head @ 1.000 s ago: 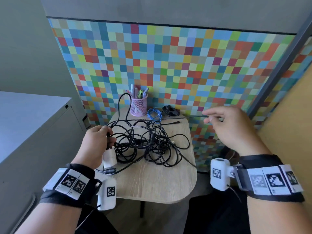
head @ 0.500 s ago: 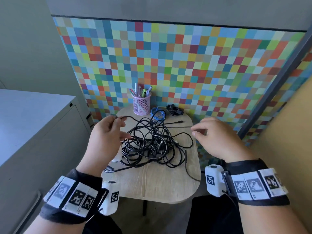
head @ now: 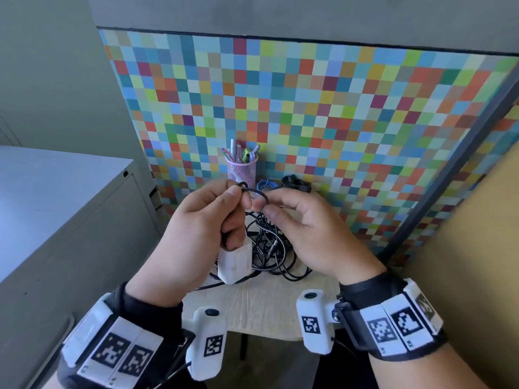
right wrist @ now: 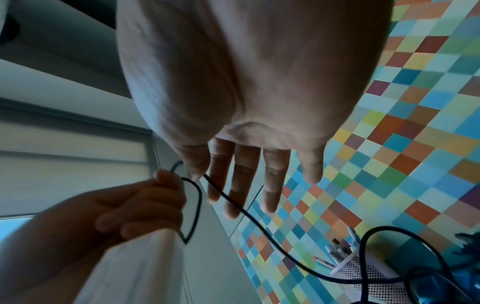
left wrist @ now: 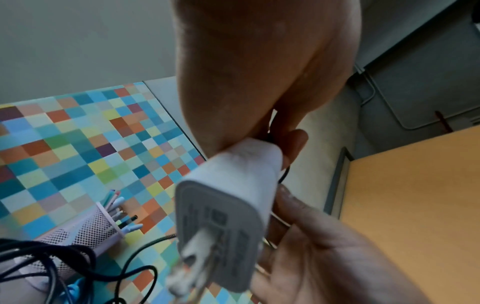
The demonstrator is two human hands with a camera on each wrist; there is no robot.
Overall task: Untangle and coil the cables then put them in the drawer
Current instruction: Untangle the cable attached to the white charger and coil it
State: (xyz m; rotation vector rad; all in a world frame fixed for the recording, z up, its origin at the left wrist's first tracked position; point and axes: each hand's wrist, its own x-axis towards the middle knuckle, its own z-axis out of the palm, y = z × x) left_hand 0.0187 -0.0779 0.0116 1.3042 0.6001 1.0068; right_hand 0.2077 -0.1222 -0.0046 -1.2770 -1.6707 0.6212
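Left hand pinches a thin black cable and grips its white plastic charger block; right hand pinches the same loop (other fingers relaxed). Risk: pulling tightens the black cable tangle mid-table. The light wooden table has bare room at its near edge.

Table w/ cable tangle, pen cup

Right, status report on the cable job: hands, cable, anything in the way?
Left hand grips charger and cable. Right hand pinches the loop. Tangle on table, uncoiled.
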